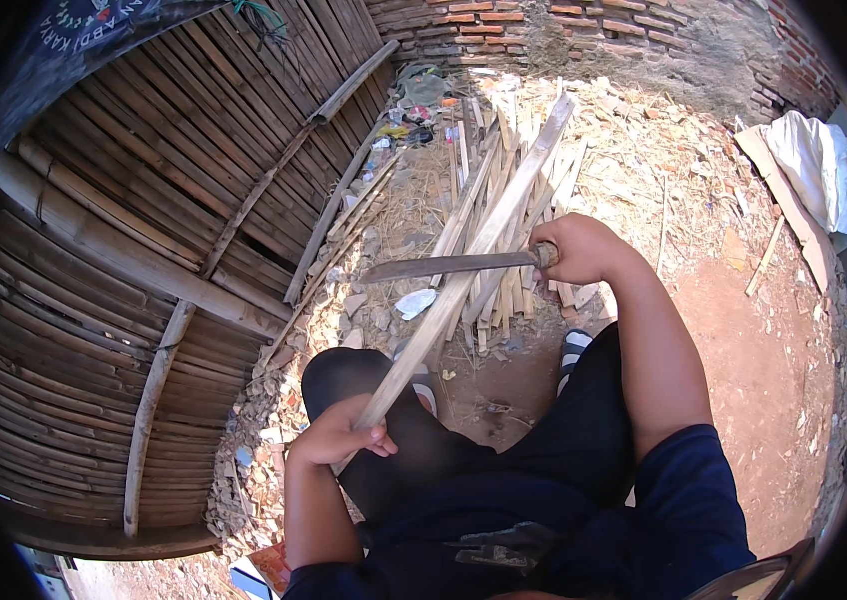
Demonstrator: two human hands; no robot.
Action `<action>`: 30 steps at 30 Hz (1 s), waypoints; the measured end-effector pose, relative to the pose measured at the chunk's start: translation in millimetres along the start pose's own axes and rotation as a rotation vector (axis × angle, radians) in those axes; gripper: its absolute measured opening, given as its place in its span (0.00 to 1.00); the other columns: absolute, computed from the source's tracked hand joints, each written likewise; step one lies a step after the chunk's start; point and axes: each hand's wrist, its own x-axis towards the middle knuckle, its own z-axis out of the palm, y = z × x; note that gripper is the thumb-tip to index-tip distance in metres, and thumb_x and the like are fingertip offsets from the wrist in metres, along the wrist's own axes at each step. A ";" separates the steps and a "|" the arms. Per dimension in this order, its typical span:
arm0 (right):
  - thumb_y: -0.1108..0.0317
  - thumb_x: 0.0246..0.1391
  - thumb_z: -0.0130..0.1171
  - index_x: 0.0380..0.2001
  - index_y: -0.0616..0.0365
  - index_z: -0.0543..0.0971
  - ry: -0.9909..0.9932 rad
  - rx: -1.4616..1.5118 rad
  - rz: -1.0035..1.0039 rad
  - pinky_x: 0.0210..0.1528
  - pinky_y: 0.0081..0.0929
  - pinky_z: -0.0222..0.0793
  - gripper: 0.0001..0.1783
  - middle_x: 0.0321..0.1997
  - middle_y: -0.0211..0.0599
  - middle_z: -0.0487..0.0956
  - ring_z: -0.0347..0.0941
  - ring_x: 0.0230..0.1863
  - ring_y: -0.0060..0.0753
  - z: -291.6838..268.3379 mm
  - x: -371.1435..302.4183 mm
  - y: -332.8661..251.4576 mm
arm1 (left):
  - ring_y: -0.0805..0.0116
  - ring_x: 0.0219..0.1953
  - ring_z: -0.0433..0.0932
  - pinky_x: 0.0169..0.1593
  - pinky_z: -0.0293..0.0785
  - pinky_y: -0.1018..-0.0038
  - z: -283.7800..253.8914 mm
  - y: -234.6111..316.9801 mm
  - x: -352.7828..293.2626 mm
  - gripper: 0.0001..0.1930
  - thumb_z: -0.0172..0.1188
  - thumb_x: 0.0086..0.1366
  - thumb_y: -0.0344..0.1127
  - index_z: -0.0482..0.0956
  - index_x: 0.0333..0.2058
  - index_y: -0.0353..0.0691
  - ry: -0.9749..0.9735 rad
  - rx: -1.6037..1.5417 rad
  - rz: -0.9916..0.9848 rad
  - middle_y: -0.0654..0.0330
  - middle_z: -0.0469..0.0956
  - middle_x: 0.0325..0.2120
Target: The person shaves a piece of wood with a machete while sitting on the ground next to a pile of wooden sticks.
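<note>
My left hand (346,432) is closed round the near end of a long pale bamboo strip (454,297), beside my left knee. The strip slants up and away to the right, over a heap of split bamboo pieces (507,318). In my right hand (582,250) is the handle of a machete (444,265), gripped in a closed fist. Its dark, broad blade points left and lies across the strip about midway. Whether the edge touches the wood or is just above it, I cannot tell.
A bamboo slat wall (114,220) runs along the left. Behind the heap stands a brick wall (474,30). Rubble and wood chips (634,130) litter the ground. White sacking (814,165) lies at the right, and a white scrap (415,303) sits near the blade.
</note>
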 end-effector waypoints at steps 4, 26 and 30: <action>0.55 0.48 0.72 0.44 0.60 0.83 0.230 0.151 0.314 0.48 0.44 0.75 0.24 0.39 0.53 0.84 0.80 0.45 0.55 -2.9 9.4 43.5 | 0.60 0.40 0.86 0.43 0.84 0.67 3.3 3.2 3.0 0.26 0.67 0.67 0.41 0.71 0.55 0.30 0.024 0.021 -0.011 0.57 0.78 0.36; 0.58 0.49 0.71 0.39 0.59 0.82 0.360 0.160 0.220 0.42 0.42 0.74 0.19 0.32 0.50 0.83 0.80 0.37 0.51 1.5 3.0 36.5 | 0.58 0.41 0.86 0.44 0.84 0.66 5.0 5.4 3.0 0.25 0.67 0.66 0.40 0.70 0.53 0.30 0.015 -0.026 0.000 0.59 0.77 0.32; 0.57 0.47 0.73 0.39 0.58 0.83 0.111 0.089 -0.082 0.42 0.42 0.74 0.20 0.34 0.48 0.84 0.80 0.37 0.51 9.6 -2.9 0.7 | 0.59 0.41 0.86 0.45 0.84 0.65 -3.9 -4.0 6.6 0.23 0.68 0.66 0.40 0.70 0.51 0.31 -0.049 -0.071 0.041 0.60 0.77 0.32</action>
